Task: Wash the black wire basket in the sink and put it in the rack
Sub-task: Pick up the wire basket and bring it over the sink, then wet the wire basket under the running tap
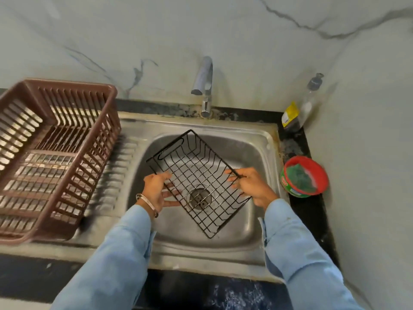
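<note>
Two hands [156, 189] [250, 186] hold one black wire basket [199, 182] above one sink [263, 139].

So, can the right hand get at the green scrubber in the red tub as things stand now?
Probably yes, once freed. The red tub stands open on the counter just right of the sink, with the green scrubber on top and nothing between. But the right hand now grips the black wire basket.

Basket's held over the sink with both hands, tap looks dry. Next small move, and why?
Probably free the right hand and turn on the tap: no water is visibly running, and the basket, gripped by both hands over the sink, sits below the spout. The left hand could keep holding it.
</note>
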`<move>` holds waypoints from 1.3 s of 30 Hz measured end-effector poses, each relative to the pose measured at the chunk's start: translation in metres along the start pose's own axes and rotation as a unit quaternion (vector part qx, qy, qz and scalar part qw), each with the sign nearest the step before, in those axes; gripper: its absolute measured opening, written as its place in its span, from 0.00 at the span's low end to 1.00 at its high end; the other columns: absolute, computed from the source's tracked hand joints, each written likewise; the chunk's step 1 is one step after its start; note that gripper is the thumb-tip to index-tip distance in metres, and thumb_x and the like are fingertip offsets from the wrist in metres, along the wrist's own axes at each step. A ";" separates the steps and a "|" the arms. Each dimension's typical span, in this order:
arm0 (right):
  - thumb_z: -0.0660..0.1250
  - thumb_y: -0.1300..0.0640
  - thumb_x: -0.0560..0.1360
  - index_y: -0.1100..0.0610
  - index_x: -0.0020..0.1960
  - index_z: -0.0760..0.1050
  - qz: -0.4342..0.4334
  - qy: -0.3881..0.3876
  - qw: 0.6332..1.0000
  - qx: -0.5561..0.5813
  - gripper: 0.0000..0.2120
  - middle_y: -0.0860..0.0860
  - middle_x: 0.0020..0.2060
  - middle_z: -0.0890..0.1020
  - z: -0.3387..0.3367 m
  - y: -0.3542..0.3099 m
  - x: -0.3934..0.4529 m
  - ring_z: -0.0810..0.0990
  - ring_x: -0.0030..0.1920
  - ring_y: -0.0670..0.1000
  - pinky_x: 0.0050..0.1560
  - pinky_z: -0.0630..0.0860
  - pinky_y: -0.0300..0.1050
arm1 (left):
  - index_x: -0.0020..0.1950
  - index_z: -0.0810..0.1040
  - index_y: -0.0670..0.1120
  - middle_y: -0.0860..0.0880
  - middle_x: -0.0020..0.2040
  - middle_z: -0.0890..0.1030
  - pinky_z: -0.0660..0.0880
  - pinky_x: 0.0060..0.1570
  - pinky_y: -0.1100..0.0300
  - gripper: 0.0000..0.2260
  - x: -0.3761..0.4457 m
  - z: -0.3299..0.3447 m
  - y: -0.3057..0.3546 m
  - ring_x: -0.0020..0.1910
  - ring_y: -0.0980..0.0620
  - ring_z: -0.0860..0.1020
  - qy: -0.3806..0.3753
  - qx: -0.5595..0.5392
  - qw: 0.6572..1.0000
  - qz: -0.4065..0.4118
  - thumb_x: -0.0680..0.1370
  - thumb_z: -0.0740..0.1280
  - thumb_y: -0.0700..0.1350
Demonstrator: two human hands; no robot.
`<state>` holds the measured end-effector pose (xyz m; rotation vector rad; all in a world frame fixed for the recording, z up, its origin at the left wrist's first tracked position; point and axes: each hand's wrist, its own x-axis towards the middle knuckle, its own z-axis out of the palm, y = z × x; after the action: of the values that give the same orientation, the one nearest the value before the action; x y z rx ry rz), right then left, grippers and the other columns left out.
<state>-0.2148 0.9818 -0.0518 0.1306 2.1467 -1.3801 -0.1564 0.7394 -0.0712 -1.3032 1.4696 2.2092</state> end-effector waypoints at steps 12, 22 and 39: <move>0.65 0.48 0.76 0.65 0.45 0.79 -0.121 0.165 0.977 -0.060 0.18 0.58 0.43 0.83 0.029 -0.140 0.109 0.79 0.44 0.55 0.54 0.77 0.53 | 0.61 0.61 0.46 0.46 0.43 0.74 0.74 0.28 0.57 0.16 0.022 -0.009 0.027 0.37 0.48 0.74 0.201 0.038 0.972 0.112 0.76 0.62 0.45; 0.68 0.60 0.75 0.66 0.51 0.74 0.011 0.060 0.894 0.445 0.10 0.62 0.57 0.79 0.035 -0.136 0.169 0.81 0.53 0.59 0.50 0.80 0.49 | 0.63 0.64 0.46 0.39 0.57 0.78 0.75 0.25 0.60 0.23 0.047 -0.034 0.037 0.40 0.47 0.76 0.170 0.027 0.980 0.103 0.70 0.63 0.49; 0.76 0.59 0.68 0.59 0.63 0.58 -0.060 0.205 0.975 0.069 0.33 0.57 0.62 0.71 0.050 -0.146 0.191 0.72 0.56 0.53 0.59 0.71 0.44 | 0.59 0.61 0.50 0.41 0.55 0.77 0.80 0.33 0.51 0.19 0.060 -0.022 0.039 0.52 0.40 0.79 0.171 0.056 0.979 0.098 0.71 0.64 0.49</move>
<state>-0.4077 0.8300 -0.0483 0.3742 2.4196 -1.6916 -0.2024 0.6846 -0.0924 -1.6241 1.8902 2.0495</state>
